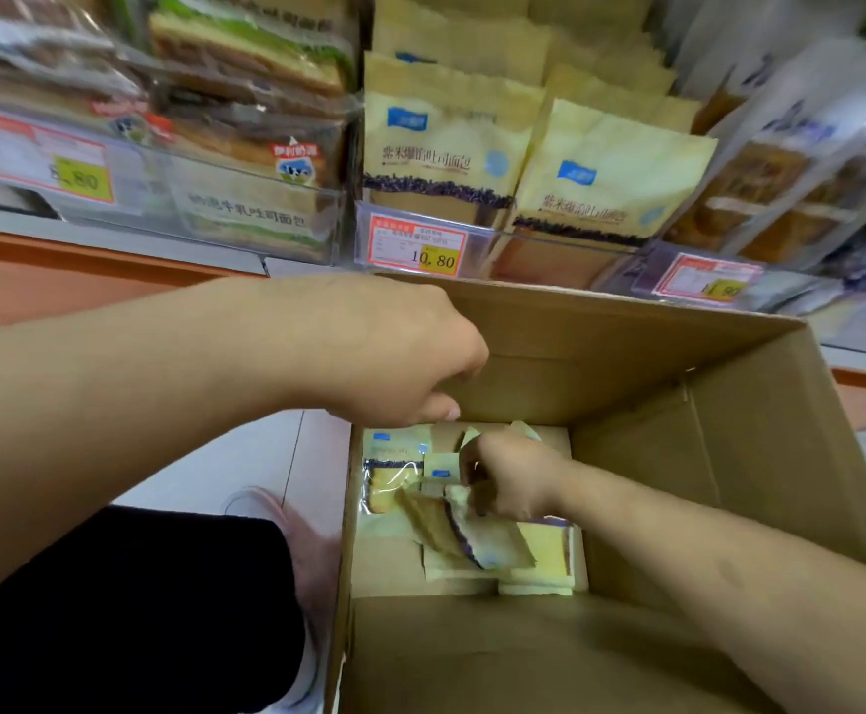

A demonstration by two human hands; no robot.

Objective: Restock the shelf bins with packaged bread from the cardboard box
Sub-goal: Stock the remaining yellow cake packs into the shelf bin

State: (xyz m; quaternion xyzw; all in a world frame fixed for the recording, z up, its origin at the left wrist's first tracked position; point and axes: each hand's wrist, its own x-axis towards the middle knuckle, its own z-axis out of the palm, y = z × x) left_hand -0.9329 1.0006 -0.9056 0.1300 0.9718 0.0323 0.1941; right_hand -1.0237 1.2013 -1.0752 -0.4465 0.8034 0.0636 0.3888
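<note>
Below, deep in the box (626, 353), the right hand (510, 476) grips a pale yellow bread pack (477, 538) with a purple band, lying among similar packs on the box floor, while the left hand (394, 353), fingers curled and empty, hovers at the box rim.

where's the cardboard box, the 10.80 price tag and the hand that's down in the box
cardboard box (729, 456): head view, on its bare inner right wall.
10.80 price tag (418, 245): head view, middle of the tag on the bin front.
right hand (510, 479): head view, back of the hand, among the bread packs.
</note>
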